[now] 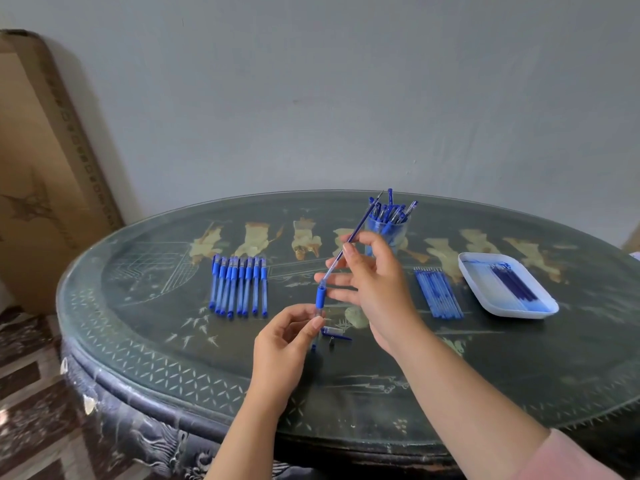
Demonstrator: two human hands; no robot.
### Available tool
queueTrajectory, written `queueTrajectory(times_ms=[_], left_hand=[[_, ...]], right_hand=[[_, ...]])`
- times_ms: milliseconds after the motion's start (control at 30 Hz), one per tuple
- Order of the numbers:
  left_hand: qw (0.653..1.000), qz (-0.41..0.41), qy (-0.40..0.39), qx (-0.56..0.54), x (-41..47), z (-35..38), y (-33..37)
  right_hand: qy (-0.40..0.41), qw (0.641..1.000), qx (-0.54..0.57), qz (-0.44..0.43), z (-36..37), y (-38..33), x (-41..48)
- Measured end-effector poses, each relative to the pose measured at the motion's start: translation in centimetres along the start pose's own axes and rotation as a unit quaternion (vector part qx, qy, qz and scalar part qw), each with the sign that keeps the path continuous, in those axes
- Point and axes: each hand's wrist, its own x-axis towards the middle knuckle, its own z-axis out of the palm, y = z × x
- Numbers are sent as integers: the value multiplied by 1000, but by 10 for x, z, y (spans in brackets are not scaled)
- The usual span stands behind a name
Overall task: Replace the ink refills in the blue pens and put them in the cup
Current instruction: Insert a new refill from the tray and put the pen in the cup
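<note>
A pink sleeve [568, 459] edges the near right corner as a person works over a lacquered oval table [173, 358]. The left hand [287, 344] pinches the clear pen barrel [320, 296] just below its blue grip. The right hand [377, 282] pinches the ink refill [361, 225] between thumb and forefinger, other fingers spread, with the refill's lower end inside the barrel. Light, thin and probably bendy, the refill is best held close to the barrel mouth. A pen cap [334, 331] lies beside the left fingertips. Capped pens [239, 289] line the left, the cup [389, 233] stands far, and loose refills [438, 294] and a white tray [479, 277] sit right.
</note>
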Motion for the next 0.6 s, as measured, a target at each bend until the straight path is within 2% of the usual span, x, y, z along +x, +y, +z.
queueTrajectory(times_ms=[400, 500, 600], left_hand=[[1000, 5, 1, 6, 1, -1, -2], [1000, 7, 1, 3, 1, -1, -3], [1000, 4, 6, -10, 2, -1, -3]], right_hand=[[-19, 998, -60, -23, 0, 0, 4], [-45, 985, -151, -74, -1, 0, 6], [-64, 945, -300, -116, -2, 4, 8]])
